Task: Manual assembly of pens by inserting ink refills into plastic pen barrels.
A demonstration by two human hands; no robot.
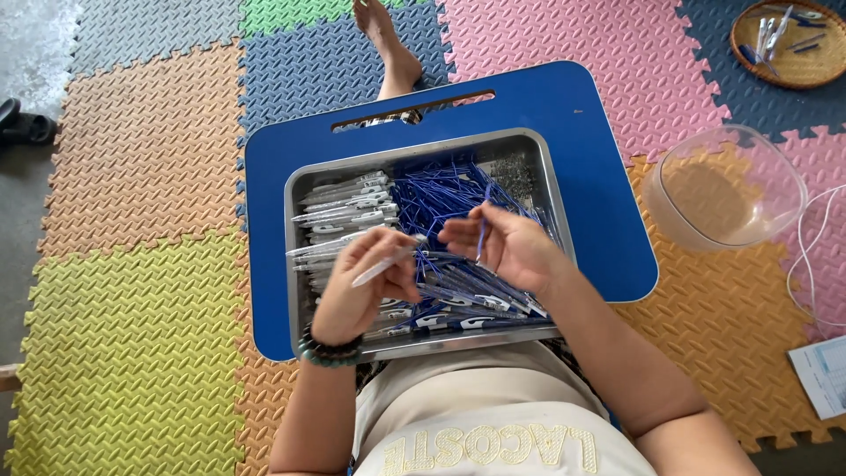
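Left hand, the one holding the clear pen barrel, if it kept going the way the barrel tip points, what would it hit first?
Probably the right hand. The left hand aims its clear pen barrel up and right, toward those fingers and their thin blue refill, above the metal tray. Depth is hard to judge.

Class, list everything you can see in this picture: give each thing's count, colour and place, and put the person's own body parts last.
Lap desk: one, blue, over the person's legs.
Tray: one, metal, on the lap desk.
Refills: a heap, blue, in the tray's middle.
Pen barrels: many, clear, at the tray's left.
Bowl: one, clear, on the mat to the right.
Basket: one, woven brown, top right, holding pen parts.
Mats: many, mixed colours, covering the floor.
Sandal: dark, far left edge.
Paper: one, white, right edge.
Cable: white, right.
Foot: one, top middle.
Left hand: holds a clear barrel.
Right hand: holds a blue refill.
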